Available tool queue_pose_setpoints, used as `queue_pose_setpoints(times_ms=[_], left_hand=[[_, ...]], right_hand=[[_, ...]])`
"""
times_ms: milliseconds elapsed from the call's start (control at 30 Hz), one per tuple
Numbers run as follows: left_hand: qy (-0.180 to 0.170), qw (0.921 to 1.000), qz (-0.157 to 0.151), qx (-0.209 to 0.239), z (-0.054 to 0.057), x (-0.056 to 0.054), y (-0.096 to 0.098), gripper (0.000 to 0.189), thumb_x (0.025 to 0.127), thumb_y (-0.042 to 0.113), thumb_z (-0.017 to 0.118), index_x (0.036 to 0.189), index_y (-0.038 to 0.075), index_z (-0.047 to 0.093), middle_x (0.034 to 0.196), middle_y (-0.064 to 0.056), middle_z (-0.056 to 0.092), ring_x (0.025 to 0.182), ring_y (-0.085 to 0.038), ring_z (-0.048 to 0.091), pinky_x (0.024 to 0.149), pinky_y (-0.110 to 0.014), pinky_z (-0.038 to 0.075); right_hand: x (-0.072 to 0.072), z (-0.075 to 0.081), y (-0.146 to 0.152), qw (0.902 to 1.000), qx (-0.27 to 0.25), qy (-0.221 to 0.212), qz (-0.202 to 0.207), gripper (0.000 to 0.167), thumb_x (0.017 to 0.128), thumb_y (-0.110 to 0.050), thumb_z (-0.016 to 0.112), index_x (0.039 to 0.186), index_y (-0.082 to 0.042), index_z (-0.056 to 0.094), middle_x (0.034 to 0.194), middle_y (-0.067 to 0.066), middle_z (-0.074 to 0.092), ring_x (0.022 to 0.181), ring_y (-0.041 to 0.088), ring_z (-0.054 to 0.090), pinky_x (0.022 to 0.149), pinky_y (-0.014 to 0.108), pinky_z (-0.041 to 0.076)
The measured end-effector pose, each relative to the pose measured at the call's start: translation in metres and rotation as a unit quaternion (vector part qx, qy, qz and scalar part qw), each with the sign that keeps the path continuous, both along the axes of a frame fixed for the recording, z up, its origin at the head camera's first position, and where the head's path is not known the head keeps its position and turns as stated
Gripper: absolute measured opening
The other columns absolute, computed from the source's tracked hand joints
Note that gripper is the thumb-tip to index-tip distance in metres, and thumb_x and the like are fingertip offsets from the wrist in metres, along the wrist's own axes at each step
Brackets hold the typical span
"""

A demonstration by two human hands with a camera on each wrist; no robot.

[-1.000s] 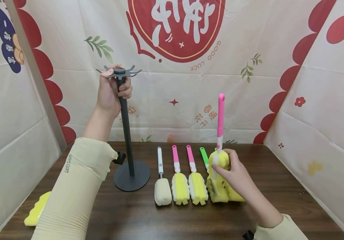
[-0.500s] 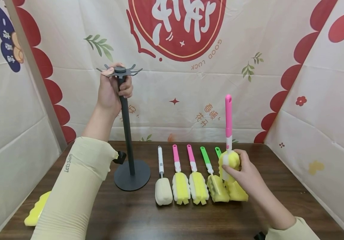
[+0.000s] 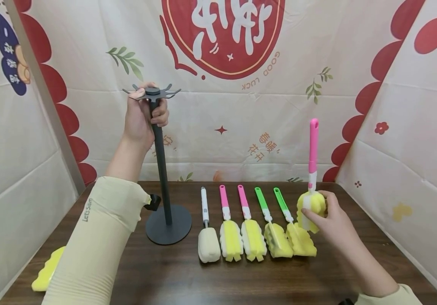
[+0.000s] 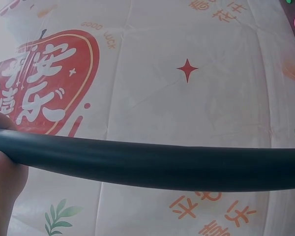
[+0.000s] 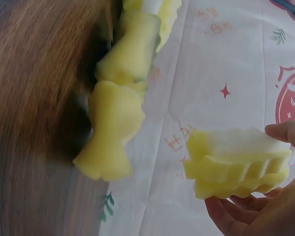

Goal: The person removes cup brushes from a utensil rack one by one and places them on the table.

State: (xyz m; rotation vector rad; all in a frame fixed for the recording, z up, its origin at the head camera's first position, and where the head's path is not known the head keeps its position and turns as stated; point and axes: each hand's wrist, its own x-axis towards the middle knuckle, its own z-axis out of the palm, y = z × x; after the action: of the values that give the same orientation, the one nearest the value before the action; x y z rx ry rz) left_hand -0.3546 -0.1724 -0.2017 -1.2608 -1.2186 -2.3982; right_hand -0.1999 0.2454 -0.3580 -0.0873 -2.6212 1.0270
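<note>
My left hand (image 3: 142,112) grips the top of a dark grey stand (image 3: 160,161) just under its ring of hooks; the pole also crosses the left wrist view. My right hand (image 3: 333,216) pinches the yellow-and-white sponge head of a pink-handled sponge brush (image 3: 313,169), held upright above the table's right side. In the right wrist view the thumb and fingers hold that sponge (image 5: 241,162) from opposite sides. Left of it lie two green-handled sponge brushes (image 3: 277,239) with yellow heads, two pink-handled ones (image 3: 231,241), and a white-handled brush (image 3: 208,245) with a cream head.
A yellow scalloped object (image 3: 47,271) lies at the left, partly hidden by the left sleeve. The brown wooden table (image 3: 218,284) is walled in by printed cloth (image 3: 211,114) at the back and both sides.
My right hand has carried the upright pink-handled brush to the right, uncovering the green-handled brushes behind it. The left hand and stand have stayed in place.
</note>
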Motion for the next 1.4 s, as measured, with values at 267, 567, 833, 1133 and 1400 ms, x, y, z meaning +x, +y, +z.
queue_pose_setpoints(times_ms=[267, 567, 833, 1133, 1400], left_hand=[[-0.011, 0.9999, -0.01, 0.009, -0.001, 0.0, 0.0, 0.028, 0.098, 0.025, 0.02, 0.098, 0.017, 0.046, 0.059, 0.002, 0.032, 0.044, -0.011, 0.019, 0.046, -0.023, 0.017], [-0.005, 1.0, -0.004, 0.002, -0.001, 0.001, 0.002, 0.027, 0.097, 0.025, 0.02, 0.097, 0.019, 0.047, 0.059, 0.002, 0.032, 0.044, -0.011, 0.02, 0.045, -0.023, 0.019], [-0.007, 0.9999, -0.008, 0.008, 0.0, 0.001, 0.001, 0.026, 0.098, 0.025, 0.021, 0.098, 0.018, 0.046, 0.059, 0.001, 0.032, 0.043, -0.01, 0.021, 0.045, -0.023, 0.019], [-0.01, 0.9998, -0.009, 0.012, 0.0, 0.0, 0.0, 0.026, 0.097, 0.025, 0.022, 0.098, 0.018, 0.046, 0.059, 0.001, 0.032, 0.044, -0.01, 0.02, 0.046, -0.022, 0.018], [-0.011, 0.9998, -0.009, 0.016, 0.001, 0.0, -0.001, 0.026, 0.097, 0.025, 0.022, 0.097, 0.017, 0.047, 0.059, 0.001, 0.032, 0.045, -0.011, 0.02, 0.045, -0.022, 0.018]], right_hand=[[0.004, 0.001, 0.011, 0.9998, 0.014, -0.001, -0.017, 0.072, 0.092, -0.036, 0.065, 0.142, -0.001, 0.027, 0.114, 0.024, 0.05, 0.096, 0.035, 0.054, 0.064, 0.035, 0.048], [0.008, -0.001, 0.023, 0.9991, 0.03, -0.011, -0.029, 0.073, 0.093, -0.041, 0.063, 0.141, 0.001, 0.028, 0.11, 0.023, 0.051, 0.09, 0.033, 0.054, 0.06, 0.035, 0.048], [0.007, -0.004, 0.028, 0.9988, 0.024, -0.025, -0.034, 0.075, 0.092, -0.044, 0.063, 0.141, 0.001, 0.028, 0.108, 0.022, 0.052, 0.086, 0.031, 0.055, 0.058, 0.035, 0.049], [0.003, -0.008, 0.032, 0.9983, 0.027, -0.035, -0.039, 0.077, 0.092, -0.046, 0.062, 0.141, 0.002, 0.028, 0.11, 0.025, 0.052, 0.091, 0.035, 0.055, 0.06, 0.035, 0.048], [0.001, -0.009, 0.036, 0.9972, 0.026, -0.055, -0.044, 0.08, 0.092, -0.048, 0.062, 0.141, 0.004, 0.027, 0.112, 0.026, 0.051, 0.089, 0.035, 0.055, 0.059, 0.035, 0.048]])
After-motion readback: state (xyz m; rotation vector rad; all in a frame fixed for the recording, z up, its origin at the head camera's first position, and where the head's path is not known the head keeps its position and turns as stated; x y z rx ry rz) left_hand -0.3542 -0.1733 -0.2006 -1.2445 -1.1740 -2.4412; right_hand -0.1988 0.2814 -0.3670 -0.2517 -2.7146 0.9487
